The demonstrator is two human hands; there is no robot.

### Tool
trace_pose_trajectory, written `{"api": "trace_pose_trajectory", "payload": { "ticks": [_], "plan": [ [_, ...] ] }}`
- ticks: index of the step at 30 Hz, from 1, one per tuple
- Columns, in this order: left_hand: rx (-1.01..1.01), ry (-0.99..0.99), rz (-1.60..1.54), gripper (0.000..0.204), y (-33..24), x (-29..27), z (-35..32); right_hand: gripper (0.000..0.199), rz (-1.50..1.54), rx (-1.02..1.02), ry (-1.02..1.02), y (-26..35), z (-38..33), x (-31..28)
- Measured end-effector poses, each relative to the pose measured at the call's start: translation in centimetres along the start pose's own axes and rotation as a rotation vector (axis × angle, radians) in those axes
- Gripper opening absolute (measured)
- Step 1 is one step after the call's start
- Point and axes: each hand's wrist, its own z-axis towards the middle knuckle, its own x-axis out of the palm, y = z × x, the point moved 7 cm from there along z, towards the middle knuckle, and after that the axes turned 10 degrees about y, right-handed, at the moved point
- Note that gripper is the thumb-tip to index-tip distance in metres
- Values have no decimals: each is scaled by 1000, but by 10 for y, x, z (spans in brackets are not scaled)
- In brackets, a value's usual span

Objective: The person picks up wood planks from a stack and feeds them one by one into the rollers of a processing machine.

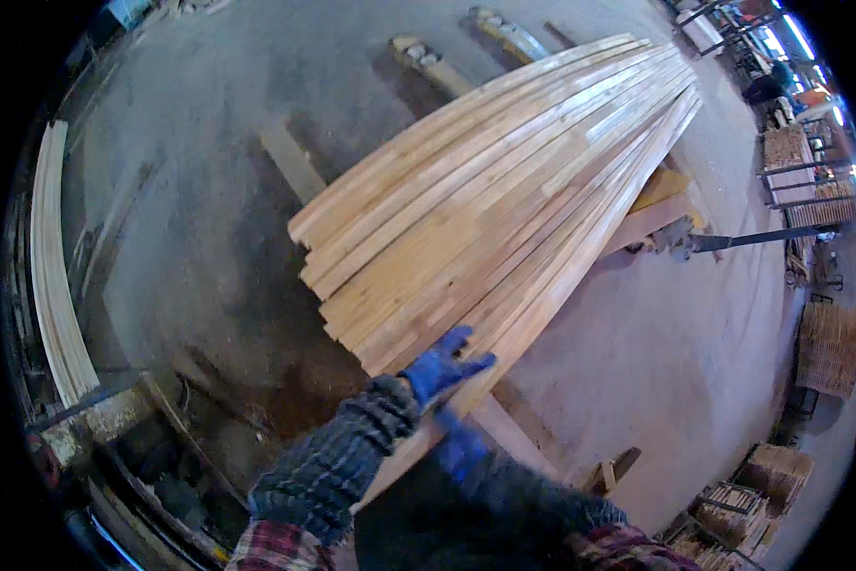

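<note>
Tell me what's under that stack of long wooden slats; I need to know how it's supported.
Under the slat stack, wooden bearers poke out on the concrete floor, with yellowish boards at the right. The middle underneath is covered.

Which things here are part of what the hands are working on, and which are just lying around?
In hand:
- left hand, blue glove, flat on the near end of the stack
- right hand, blue glove, under a long board's end
- stack of long pale boards

Lying about:
- bundle of thin strips at far left
- loose plank on the concrete floor
- slat crates at right
</note>
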Motion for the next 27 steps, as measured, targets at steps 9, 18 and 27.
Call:
{"api": "trace_pose_trajectory", "payload": {
  "ticks": [9, 18, 27],
  "plan": [
    [-147, 127, 132, 87, -8, 23, -145, 55, -1040, 144, 512, -7, -62, 51],
    [-333, -94, 700, 87, 42, 18, -455, 93, -359, -551, -95, 279, 1, 19],
    [-150, -537, 885, 92, 25, 0, -586, 89, -579, -614, -164, 212, 19, 89]
  ]
}}
